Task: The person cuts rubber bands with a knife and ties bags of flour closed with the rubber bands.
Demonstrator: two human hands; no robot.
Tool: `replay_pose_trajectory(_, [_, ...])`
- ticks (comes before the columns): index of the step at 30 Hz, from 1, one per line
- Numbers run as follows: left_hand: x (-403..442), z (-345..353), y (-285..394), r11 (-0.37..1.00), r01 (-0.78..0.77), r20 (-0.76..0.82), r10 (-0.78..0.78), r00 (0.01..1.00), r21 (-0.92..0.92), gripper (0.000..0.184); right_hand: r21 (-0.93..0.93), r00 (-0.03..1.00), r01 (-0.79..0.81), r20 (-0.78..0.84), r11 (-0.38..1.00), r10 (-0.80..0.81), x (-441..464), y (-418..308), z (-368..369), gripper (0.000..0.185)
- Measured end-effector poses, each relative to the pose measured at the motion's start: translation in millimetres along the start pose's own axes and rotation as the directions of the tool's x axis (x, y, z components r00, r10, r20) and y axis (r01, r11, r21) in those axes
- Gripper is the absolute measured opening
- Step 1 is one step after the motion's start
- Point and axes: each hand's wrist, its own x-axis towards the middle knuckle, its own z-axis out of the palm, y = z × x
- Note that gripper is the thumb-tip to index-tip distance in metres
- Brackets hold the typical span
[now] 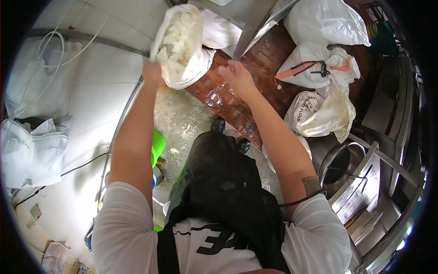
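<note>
An open white sack (198,68) stands ahead of me, its mouth turned toward me. Pale, whitish chunks (181,36) fill it; I cannot tell what they are. My left hand (153,73) is closed at the left edge of the sack's mouth, its fingertips partly hidden. To the right of the sack, apart from it, my right hand (237,76) hovers over the brown floor boards, slightly blurred. Its fingers are loosely bent and apart, and nothing shows in them.
Several filled white sacks, one a tied sack (315,68), lie at the right. A metal pot (342,162) stands by a metal rack. A metal table leg (258,27) rises beyond the sack. Wet floor (182,114) and a green container (158,145) are near my legs.
</note>
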Motion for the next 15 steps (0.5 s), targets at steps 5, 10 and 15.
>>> replay_pose_trajectory(5, [-180.9,-54.7,82.9,0.963,0.226,0.091,-0.241,0.966,0.144,0.032,-0.249,0.969,0.172,-0.133,0.953,-0.21,67.1,-26.9,26.8,0.09])
replay_pose_trajectory(10, [-316.8,-112.9,111.2,0.962,0.272,0.206,-0.267,0.942,0.003,0.025,-0.595,0.999,-0.014,-0.037,0.804,-0.01,66.0,-42.4,28.0,0.119])
replay_pose_trajectory(15, [-389.1,-130.0,101.5,0.804,0.573,0.288,-0.518,0.806,-0.156,0.027,-0.315,0.869,-0.437,0.095,0.843,0.486,10.5,107.0,48.9,0.127])
